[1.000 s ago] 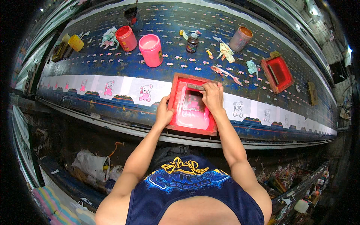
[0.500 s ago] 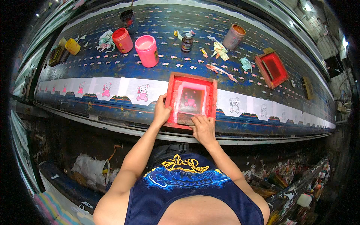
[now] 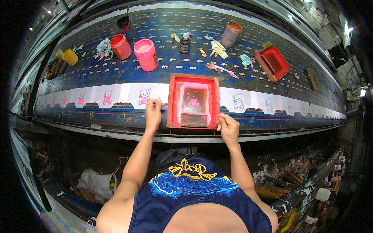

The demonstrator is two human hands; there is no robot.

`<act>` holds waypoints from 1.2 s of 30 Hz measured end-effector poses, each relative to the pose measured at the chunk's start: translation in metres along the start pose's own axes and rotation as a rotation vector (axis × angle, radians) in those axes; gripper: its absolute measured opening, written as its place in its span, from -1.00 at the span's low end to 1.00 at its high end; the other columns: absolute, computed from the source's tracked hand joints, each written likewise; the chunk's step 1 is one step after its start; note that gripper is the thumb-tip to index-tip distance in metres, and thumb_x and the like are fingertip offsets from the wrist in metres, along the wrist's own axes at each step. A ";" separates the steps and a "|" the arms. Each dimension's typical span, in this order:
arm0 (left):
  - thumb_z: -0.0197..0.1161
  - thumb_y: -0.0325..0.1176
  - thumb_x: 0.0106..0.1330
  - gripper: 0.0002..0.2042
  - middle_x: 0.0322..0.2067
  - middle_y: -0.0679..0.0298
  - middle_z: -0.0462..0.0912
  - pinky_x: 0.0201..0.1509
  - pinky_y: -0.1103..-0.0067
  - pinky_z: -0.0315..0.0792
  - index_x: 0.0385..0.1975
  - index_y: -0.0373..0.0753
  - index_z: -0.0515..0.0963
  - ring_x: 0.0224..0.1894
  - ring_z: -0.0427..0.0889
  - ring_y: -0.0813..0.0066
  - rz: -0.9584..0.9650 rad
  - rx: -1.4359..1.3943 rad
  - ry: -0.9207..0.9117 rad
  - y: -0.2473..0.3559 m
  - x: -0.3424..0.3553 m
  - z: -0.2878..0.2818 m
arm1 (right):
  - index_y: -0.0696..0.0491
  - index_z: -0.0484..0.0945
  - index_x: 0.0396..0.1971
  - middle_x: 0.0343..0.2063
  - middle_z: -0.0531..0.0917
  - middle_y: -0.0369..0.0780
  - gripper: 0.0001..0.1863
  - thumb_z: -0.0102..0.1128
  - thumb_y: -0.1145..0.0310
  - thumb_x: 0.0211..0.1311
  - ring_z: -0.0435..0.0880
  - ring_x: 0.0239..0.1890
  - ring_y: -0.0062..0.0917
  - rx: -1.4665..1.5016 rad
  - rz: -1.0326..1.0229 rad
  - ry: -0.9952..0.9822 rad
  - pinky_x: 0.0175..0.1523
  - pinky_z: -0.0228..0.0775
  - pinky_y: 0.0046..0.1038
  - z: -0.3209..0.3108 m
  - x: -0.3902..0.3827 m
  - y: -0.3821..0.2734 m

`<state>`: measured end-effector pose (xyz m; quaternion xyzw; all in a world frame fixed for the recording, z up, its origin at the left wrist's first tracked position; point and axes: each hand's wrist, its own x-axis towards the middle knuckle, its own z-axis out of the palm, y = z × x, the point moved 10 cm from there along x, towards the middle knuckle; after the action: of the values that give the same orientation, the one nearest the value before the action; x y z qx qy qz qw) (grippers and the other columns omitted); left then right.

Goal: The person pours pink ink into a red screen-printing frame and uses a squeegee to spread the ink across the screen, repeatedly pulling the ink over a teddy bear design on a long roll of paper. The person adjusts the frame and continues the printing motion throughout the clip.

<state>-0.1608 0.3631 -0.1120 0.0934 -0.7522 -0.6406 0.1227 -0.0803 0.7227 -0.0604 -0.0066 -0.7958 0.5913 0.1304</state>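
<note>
A red-stained screen frame (image 3: 173,91) lies over a strip of white sheets (image 3: 132,91) printed with teddy bears, pink-filled to its left and outline-only to its right. Pink ink surrounds the bear stencil inside, and a dark squeegee (image 3: 194,120) rests along the frame's near side. My left hand (image 3: 154,114) is just left of the frame, holding nothing, fingers loosely bent and apart. At the frame's lower right edge, my right hand (image 3: 229,128) has its fingers closed on the rim.
The long blue table (image 3: 101,70) carries pink (image 3: 145,58), red (image 3: 120,49), yellow (image 3: 70,59), dark and grey ink containers, a small bottle (image 3: 185,44), crumpled rags (image 3: 218,49) and a second screen frame (image 3: 272,66). Below its front rail lie bags and clutter (image 3: 97,182).
The squeegee moved from the frame's far side to its near side. My right hand left it for the right edge. My left hand moved slightly away from the left edge.
</note>
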 end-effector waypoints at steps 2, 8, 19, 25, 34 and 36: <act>0.13 -0.21 0.60 -0.70 -0.46 0.30 0.59 -0.15 0.53 0.44 -0.39 -0.26 0.47 -0.36 0.52 0.58 0.040 -0.068 -0.113 0.016 0.002 -0.001 | 0.19 0.68 -0.21 -0.55 0.65 -0.23 -0.82 0.15 0.42 0.51 0.58 -0.59 -0.70 0.054 0.073 -0.012 -0.47 0.43 -0.55 -0.002 -0.001 0.005; 0.11 -0.10 0.59 -0.55 -0.53 0.28 0.56 -0.22 0.56 0.42 -0.57 -0.25 0.49 -0.38 0.55 0.49 0.050 0.022 -0.544 0.122 -0.035 0.008 | 0.19 0.68 -0.24 -0.63 0.61 -0.32 -0.79 0.16 0.37 0.50 0.54 -0.63 -0.72 -0.160 -0.092 -0.004 -0.52 0.38 -0.56 -0.002 -0.003 0.004; 0.33 -0.23 0.48 -0.75 -0.44 0.50 0.57 -0.24 0.62 0.40 -0.40 -0.26 0.60 -0.34 0.43 0.73 0.003 0.063 -0.979 0.109 -0.095 0.039 | 0.14 0.73 -0.22 -0.36 0.77 -0.04 -0.74 0.27 0.22 0.41 0.78 -0.32 -0.29 -0.233 -0.087 -0.106 -0.13 0.59 -0.30 0.047 -0.044 -0.005; 0.32 -0.11 0.48 -0.68 -0.42 0.46 0.63 -0.15 0.59 0.43 -0.36 -0.27 0.65 -0.28 0.50 0.69 -0.108 0.177 -0.988 0.069 -0.129 0.037 | 0.13 0.72 -0.18 -0.52 0.73 -0.21 -0.77 0.27 0.27 0.43 0.68 -0.51 -0.60 -0.145 -0.023 -0.131 -0.33 0.53 -0.46 0.055 -0.063 0.016; 0.28 -0.09 0.49 -0.65 -0.45 0.38 0.66 -0.14 0.51 0.48 -0.38 -0.29 0.64 -0.30 0.51 0.64 0.002 0.172 -0.935 0.055 -0.160 0.057 | 0.13 0.73 -0.16 -0.37 0.78 -0.08 -0.78 0.26 0.30 0.39 0.78 -0.34 -0.45 -0.155 -0.058 -0.114 -0.14 0.58 -0.38 0.017 -0.080 0.014; 0.27 -0.09 0.50 -0.65 -0.41 0.34 0.71 -0.11 0.48 0.52 -0.35 -0.30 0.65 -0.27 0.58 0.60 -0.001 0.206 -0.892 0.037 -0.168 0.055 | 0.14 0.72 -0.18 -0.44 0.75 -0.15 -0.79 0.24 0.32 0.40 0.73 -0.42 -0.49 -0.107 -0.009 -0.166 -0.21 0.56 -0.39 0.019 -0.087 0.013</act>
<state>-0.0166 0.4704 -0.0945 -0.1795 -0.7912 -0.5402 -0.2234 -0.0024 0.6944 -0.0950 0.0391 -0.8345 0.5457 0.0660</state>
